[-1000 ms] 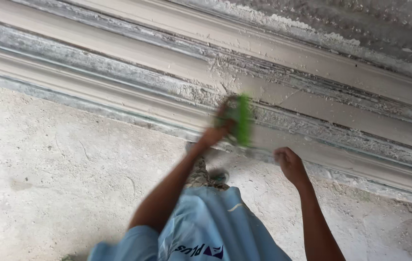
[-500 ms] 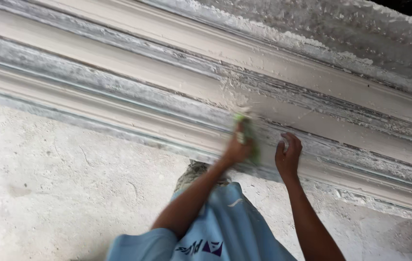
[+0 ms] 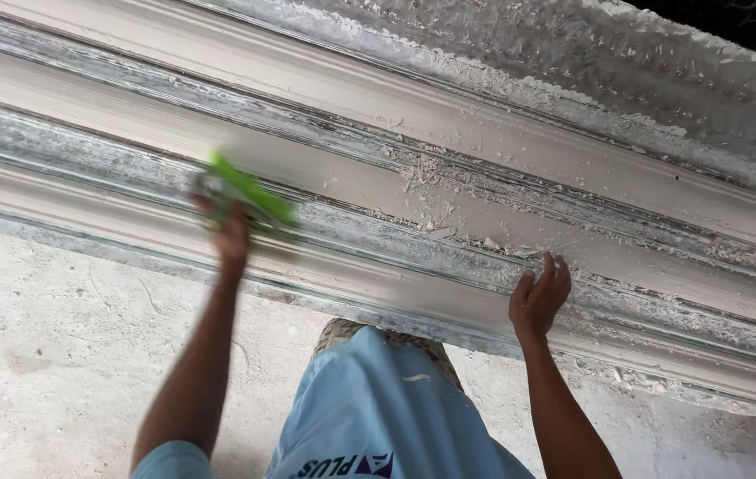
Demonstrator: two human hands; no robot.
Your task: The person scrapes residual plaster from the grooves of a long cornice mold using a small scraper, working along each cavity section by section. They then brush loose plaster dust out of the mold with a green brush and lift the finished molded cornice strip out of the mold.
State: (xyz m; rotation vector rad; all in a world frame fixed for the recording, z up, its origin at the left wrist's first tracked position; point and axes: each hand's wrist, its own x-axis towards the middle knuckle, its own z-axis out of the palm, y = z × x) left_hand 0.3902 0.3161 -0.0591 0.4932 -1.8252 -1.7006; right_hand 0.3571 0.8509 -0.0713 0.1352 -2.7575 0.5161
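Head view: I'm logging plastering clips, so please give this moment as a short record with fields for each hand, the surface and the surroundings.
left hand: left hand grips a green pad, blurred, pressed against the moulding
right hand: right hand flat on the moulding, fingers spread, holding nothing
surface: long stepped plaster moulding, whitish grey, with loose crumbs and flakes near its middle
below moulding: rough pale wall
clothing: light blue garment between the two arms

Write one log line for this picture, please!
left hand: holds green pad on moulding | right hand: open, touching moulding | flakes: on moulding
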